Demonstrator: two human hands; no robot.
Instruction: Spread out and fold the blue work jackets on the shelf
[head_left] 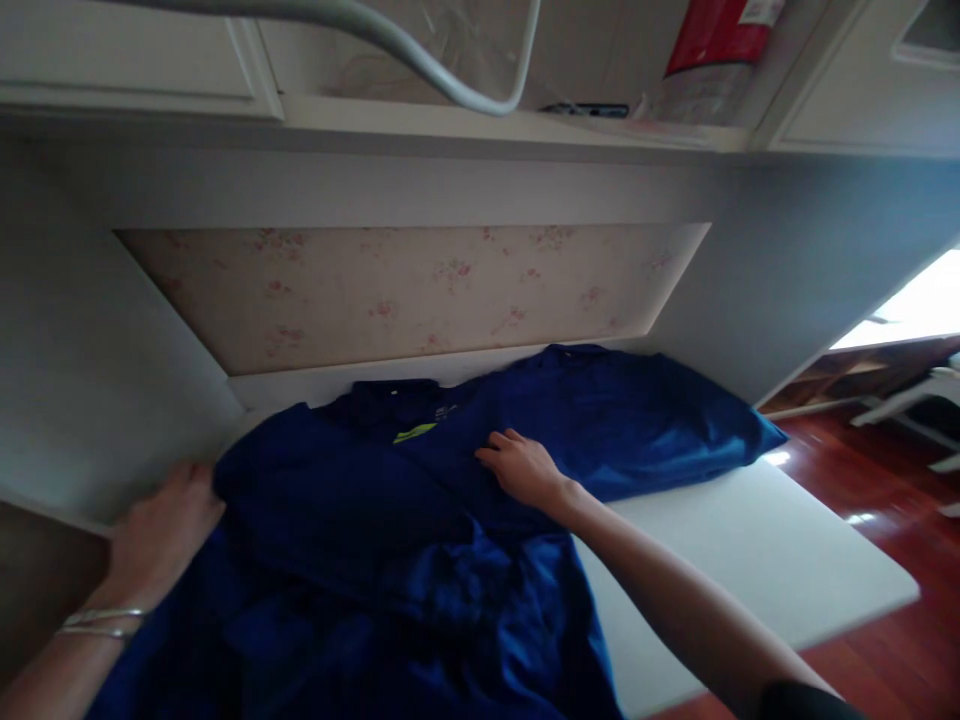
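A dark blue shirt (360, 540) lies spread over a white table (765, 560), its collar toward the wall and a yellow-green label (414, 433) showing at the neck. My left hand (161, 535), with thin bracelets at the wrist, holds the shirt's left edge near the shoulder. My right hand (521, 468) rests flat on the cloth just right of the collar, fingers pointing left. A sleeve (675, 430) stretches out to the right.
A floral wall panel (405, 295) backs the table. Above it runs a shelf (517, 125) with a red object (716, 40) and a white hose (420, 50). Red-brown wooden floor (900, 500) lies to the right.
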